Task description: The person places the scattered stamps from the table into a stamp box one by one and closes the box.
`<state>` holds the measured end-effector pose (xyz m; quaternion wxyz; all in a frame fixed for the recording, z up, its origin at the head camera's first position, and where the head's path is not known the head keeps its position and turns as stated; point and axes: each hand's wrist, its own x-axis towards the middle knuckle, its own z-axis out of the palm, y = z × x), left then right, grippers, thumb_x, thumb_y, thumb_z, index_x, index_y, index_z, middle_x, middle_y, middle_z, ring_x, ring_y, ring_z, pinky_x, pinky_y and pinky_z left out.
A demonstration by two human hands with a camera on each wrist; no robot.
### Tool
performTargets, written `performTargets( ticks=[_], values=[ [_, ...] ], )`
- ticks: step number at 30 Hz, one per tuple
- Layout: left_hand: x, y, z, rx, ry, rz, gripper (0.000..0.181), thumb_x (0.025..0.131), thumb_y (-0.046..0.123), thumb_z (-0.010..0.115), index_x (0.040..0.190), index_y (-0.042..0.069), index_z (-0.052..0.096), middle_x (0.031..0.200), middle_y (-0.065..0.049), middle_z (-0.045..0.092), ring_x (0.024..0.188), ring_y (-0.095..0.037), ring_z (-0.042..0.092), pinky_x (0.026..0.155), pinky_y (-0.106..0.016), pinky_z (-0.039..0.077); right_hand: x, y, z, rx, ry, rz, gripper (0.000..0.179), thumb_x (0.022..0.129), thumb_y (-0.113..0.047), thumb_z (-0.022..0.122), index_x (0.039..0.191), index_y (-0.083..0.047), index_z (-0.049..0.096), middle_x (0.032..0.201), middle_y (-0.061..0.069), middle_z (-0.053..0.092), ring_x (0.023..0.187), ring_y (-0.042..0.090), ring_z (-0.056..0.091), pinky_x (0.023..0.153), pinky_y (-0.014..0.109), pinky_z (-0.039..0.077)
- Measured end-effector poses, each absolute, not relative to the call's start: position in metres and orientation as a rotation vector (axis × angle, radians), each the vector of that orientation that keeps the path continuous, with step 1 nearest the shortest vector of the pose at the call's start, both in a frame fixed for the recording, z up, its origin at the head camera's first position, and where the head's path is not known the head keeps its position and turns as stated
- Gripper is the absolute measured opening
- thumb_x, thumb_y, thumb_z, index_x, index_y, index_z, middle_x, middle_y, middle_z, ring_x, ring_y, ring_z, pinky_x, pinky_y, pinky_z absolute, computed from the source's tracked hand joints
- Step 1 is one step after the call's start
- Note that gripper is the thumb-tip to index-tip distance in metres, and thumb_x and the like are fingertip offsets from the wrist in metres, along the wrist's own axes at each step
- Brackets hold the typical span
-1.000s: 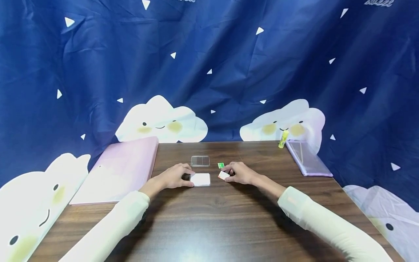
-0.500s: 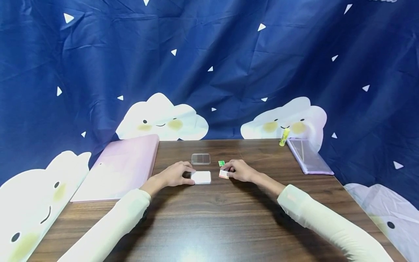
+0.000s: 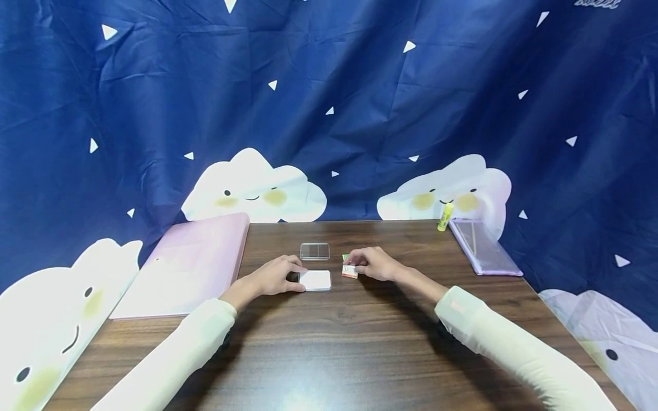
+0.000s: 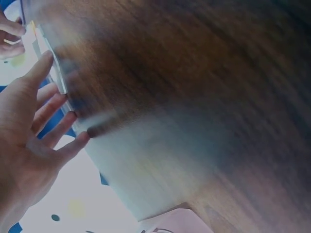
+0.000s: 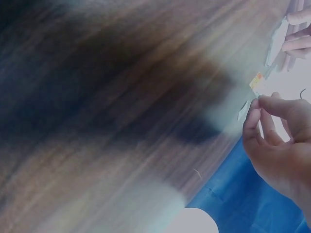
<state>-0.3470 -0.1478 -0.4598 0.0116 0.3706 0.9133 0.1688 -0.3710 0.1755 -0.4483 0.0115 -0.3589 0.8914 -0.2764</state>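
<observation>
My left hand (image 3: 275, 275) holds a shallow white rectangular case (image 3: 315, 280) by its left end, thumb at the near corner and index finger at the far one. In the left wrist view its other fingers are spread and fairly straight. Between thumb and fingertips, my right hand (image 3: 374, 264) pinches a small white card (image 3: 349, 271) with a red-orange edge, tilted up over the table. Just behind that card lies a small green square card (image 3: 345, 257), partly covered by the right fingers. A clear rectangular lid or tray (image 3: 315, 251) lies behind the white case.
A large pink folder (image 3: 185, 265) lies on the left of the brown wooden table (image 3: 329, 348). At the back right stand a yellow glue stick (image 3: 445, 217) and a purple-edged clear pouch (image 3: 485, 248). A blue curtain (image 3: 329, 85) with clouds hangs behind.
My right hand has moved slightly away and left with the white card, tilting it up and now overlapping the green card. The left hand stays at the white case.
</observation>
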Motion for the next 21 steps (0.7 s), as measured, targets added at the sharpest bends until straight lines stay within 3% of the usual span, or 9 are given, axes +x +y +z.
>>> performTargets(
  ticks=[6,14,21],
  values=[
    [-0.347,-0.145,-0.458,1.144,2.847,0.509,0.051,0.093,0.036,0.079,0.131,0.002,0.071,0.129,-0.010,0.065,0.125,-0.033,0.059,0.109,-0.048,0.046,-0.371,0.170,-0.437,-1.128,2.756,-0.872,0.028,0.091,0.011,0.069,0.115,-0.003,0.075,0.103,0.010,0.076,0.097,0.023,0.073,0.088,0.037,0.060],
    [-0.347,-0.145,-0.456,1.127,2.849,0.505,0.051,0.092,0.035,0.080,0.130,0.002,0.072,0.128,-0.010,0.066,0.124,-0.033,0.060,0.108,-0.049,0.046,-0.369,0.151,-0.428,-1.085,2.734,-0.833,0.027,0.094,0.003,0.070,0.117,-0.009,0.076,0.103,0.005,0.075,0.090,0.024,0.072,0.080,0.032,0.058],
    [-0.350,-0.145,-0.457,1.154,2.863,0.498,0.051,0.091,0.036,0.081,0.128,0.002,0.073,0.124,-0.007,0.067,0.119,-0.030,0.062,0.105,-0.046,0.049,-0.368,0.139,-0.431,-1.140,2.727,-0.821,0.026,0.094,0.004,0.071,0.117,-0.008,0.076,0.104,0.005,0.076,0.097,0.025,0.071,0.086,0.036,0.059]
  ],
)
